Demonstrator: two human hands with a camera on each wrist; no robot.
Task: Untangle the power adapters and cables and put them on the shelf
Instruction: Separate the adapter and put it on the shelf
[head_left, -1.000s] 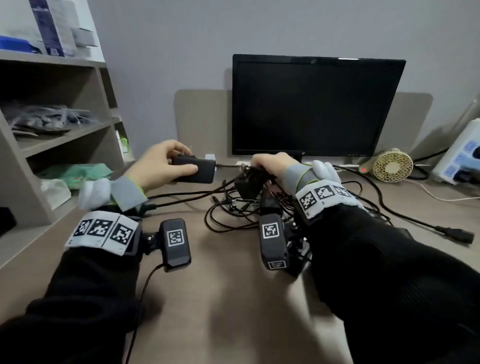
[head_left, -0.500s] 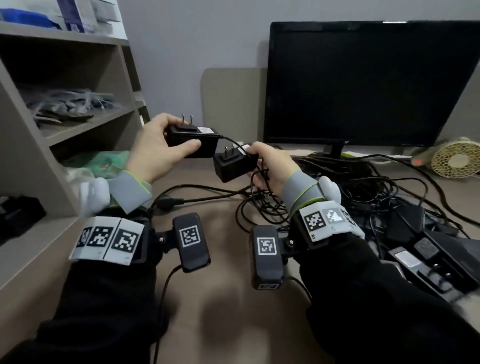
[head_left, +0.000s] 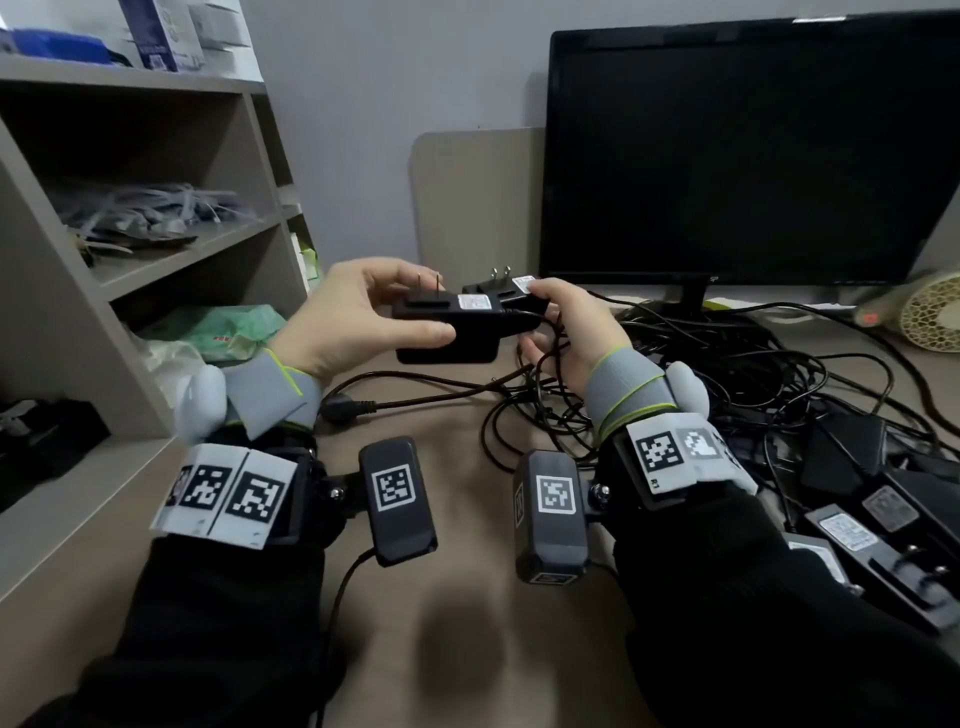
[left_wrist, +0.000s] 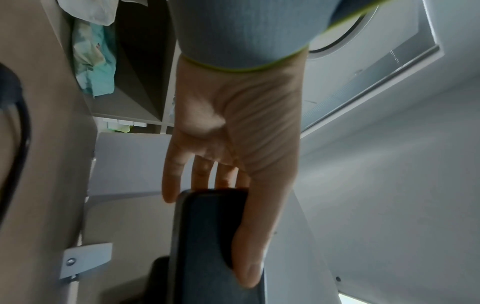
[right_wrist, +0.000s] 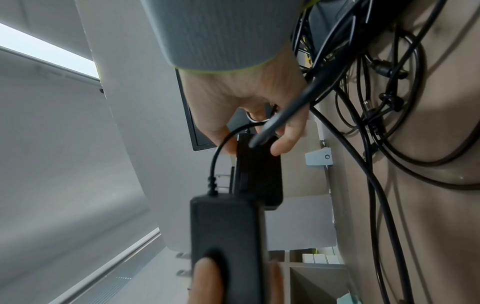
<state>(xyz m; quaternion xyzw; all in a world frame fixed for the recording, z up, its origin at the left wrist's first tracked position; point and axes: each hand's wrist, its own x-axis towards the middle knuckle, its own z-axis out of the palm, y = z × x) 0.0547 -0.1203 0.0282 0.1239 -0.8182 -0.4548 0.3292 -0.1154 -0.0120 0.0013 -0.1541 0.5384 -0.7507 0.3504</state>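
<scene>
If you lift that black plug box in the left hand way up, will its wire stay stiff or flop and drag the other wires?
Probably flop: the cord bends in a loose loop right off the adapter. It would likely tug others, since it runs into the tangled cables on the desk. The adapter itself looks rigid, gripped steady by the left hand.

Dark monitor (head_left: 748, 156) at the desk's back, small round fan (head_left: 932, 317) (partly cropped) right, green packet (head_left: 228, 332) left.
</scene>
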